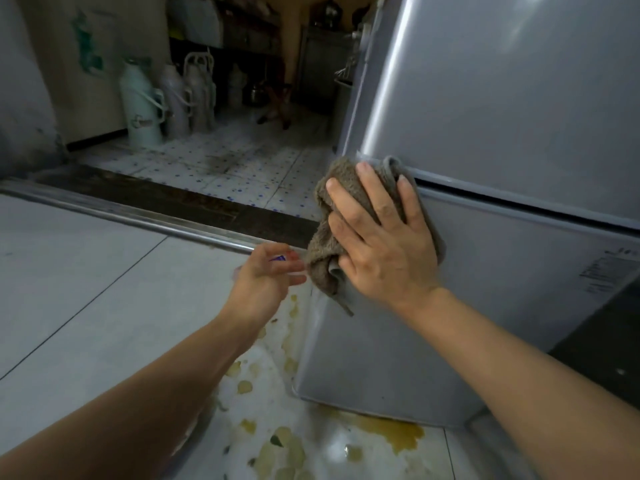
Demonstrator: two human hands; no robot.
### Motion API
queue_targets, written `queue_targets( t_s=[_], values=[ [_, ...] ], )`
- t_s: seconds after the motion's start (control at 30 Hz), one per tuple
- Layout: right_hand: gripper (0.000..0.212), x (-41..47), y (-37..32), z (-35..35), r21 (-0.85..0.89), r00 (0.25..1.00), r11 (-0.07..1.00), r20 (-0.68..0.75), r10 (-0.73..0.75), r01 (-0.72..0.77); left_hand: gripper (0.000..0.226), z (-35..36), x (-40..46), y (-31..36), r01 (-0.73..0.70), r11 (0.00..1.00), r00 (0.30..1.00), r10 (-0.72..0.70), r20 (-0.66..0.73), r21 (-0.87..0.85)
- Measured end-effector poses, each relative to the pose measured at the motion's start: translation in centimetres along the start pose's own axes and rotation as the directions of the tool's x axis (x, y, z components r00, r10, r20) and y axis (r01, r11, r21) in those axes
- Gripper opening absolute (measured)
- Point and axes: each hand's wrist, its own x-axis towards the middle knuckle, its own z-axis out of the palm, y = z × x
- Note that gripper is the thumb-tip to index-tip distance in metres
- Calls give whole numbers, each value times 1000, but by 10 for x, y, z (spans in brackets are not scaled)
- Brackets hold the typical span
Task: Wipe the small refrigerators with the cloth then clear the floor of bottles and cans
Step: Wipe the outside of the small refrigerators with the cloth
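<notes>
right hand (381,244) flat, fingers straight and spread, pressing the brown cloth (341,220) against the grey refrigerator (502,133) at its door seam. left hand (266,275) just beside the cloth, fingers loosely curled, gripping nothing. label (606,271) low on the refrigerator, print unreadable. yellow spill (391,433) on the floor (86,271) below the refrigerator.

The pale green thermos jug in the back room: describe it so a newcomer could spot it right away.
Look past the grey refrigerator and the dark threshold strip to the dotted tile floor beyond. Against the far left wall stands a row of tall flasks. The pale green thermos jug is the leftmost and nearest, with a side handle; its neighbours are silvery or white.
</notes>
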Motion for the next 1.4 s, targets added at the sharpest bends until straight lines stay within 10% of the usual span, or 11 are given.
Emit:
queue_targets(
  t_s=[0.37,0.7,1.0,1.3,1.4],
  values=[
    [60,-91,-48,21,58,906,943,262,-331,328,34,-9,-14,-17,-1,992,997,11,-71,130],
    [52,-76,17,12,29,996,996,-28,88,-87,42,26,-7,-17,-55,983,998,57,-8,173],
    [68,-155,-7,22,24,916,940,216,-338,341,42,53,-19,-26,-88,859,980,164,-108,504],
    [43,-139,62,10,58,974,973,-6,226,-225,52,66,-12,-29,-25,800,944,217,-250,600],
    [53,-192,32,24,25,988,989,58,144,-145,50,63,-7,-31,-38,776,948,228,-224,629]
  ],
)
